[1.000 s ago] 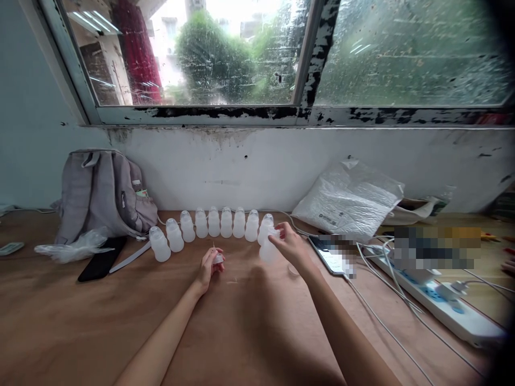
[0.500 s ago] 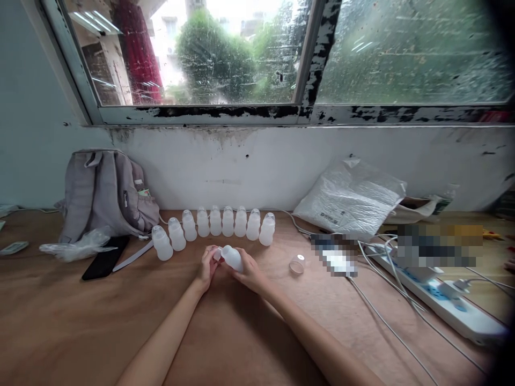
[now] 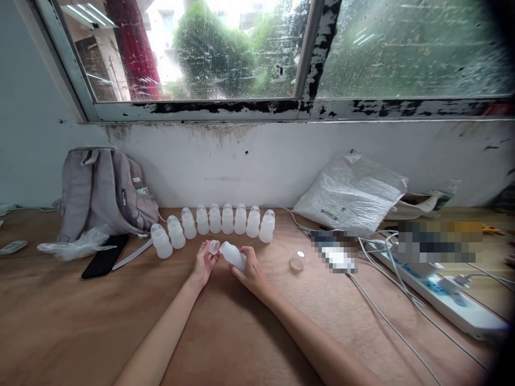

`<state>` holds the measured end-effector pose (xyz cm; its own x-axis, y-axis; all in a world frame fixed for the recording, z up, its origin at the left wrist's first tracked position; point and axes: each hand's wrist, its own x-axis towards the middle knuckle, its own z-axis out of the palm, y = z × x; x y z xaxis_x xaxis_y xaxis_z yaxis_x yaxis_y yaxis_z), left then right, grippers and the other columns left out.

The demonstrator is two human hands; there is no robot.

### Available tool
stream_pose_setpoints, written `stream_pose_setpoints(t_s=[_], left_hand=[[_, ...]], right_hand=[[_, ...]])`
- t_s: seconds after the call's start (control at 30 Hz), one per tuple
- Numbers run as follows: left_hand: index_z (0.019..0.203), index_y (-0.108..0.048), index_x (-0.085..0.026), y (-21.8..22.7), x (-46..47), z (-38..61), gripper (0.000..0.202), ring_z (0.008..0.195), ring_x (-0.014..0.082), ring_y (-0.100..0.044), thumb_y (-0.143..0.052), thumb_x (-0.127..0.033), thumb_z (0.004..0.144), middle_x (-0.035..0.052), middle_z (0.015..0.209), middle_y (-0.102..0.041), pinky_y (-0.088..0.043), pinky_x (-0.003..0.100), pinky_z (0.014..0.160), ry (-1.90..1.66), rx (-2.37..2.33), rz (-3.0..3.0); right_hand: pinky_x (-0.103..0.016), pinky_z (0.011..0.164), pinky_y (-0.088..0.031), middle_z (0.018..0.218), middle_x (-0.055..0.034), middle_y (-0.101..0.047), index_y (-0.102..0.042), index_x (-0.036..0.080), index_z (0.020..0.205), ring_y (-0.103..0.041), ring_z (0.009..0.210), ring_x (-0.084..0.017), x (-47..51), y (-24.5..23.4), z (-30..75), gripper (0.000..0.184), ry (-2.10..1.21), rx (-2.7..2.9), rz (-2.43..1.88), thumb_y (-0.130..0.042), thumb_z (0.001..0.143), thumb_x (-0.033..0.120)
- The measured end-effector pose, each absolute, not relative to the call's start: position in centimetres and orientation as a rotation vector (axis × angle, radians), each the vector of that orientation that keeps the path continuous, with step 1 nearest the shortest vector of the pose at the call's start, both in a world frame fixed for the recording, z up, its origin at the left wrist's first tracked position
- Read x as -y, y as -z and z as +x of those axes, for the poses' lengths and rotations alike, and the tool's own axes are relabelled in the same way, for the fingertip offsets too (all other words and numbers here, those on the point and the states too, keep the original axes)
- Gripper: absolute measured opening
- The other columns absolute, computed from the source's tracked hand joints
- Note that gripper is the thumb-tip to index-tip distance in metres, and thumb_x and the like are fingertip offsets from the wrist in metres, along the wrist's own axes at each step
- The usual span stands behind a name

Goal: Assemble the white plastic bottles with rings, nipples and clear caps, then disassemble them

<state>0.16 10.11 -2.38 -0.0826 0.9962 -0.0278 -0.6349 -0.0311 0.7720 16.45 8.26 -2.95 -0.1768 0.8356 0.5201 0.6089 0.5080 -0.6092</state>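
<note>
My right hand (image 3: 250, 269) is closed around the body of a frosted white baby bottle (image 3: 233, 255), which is tilted with its neck toward the left. Between the fingers of my left hand (image 3: 206, 262) is a small translucent bottle top (image 3: 214, 246), held just left of the bottle's neck with a gap between them. A clear dome cap (image 3: 297, 261) rests on the table to the right of my hands. Behind them, several similar bottles (image 3: 227, 220) stand upright in a curved row, with clear caps on.
A grey backpack (image 3: 102, 187), a crumpled plastic bag (image 3: 78, 244) and a black flat object (image 3: 104, 258) lie on the left. A silvery padded bag (image 3: 350, 193) leans on the wall at right, near cables and a white power strip (image 3: 454, 300).
The bottle top in my left hand has come away from the bottle's neck, and its round opening now shows. My right hand and the bottle have shifted slightly right.
</note>
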Motion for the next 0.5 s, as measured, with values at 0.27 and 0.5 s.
stream_pose_setpoints(t_s=[0.27, 0.5], left_hand=[[0.069, -0.054, -0.015, 2.37, -9.88, 0.87, 0.026, 0.046, 0.0024, -0.040, -0.070, -0.035, 0.062, -0.0063, 0.061, -0.050, -0.033, 0.016, 0.047, -1.553, -0.774, 0.664], [0.066, -0.053, -0.015, 2.26, -9.79, 0.96, 0.026, 0.047, 0.0028, -0.038, -0.070, -0.035, 0.061, -0.0069, 0.057, -0.045, -0.031, 0.017, 0.048, -1.540, -0.778, 0.665]], right_hand=[[-0.035, 0.076, -0.047, 0.104, -0.0080, -0.043, -0.041, 0.021, 0.106, -0.051, 0.089, -0.021, -8.06, 2.68, 16.44, 0.043, -0.233, 1.971, -1.094, -0.054, 0.065, 0.014], [-0.036, 0.085, -0.044, 0.108, -0.0092, -0.041, -0.046, 0.023, 0.111, -0.048, 0.099, -0.022, -8.40, 3.11, 16.51, 0.043, -0.222, 1.891, -1.027, -0.054, 0.070, 0.012]])
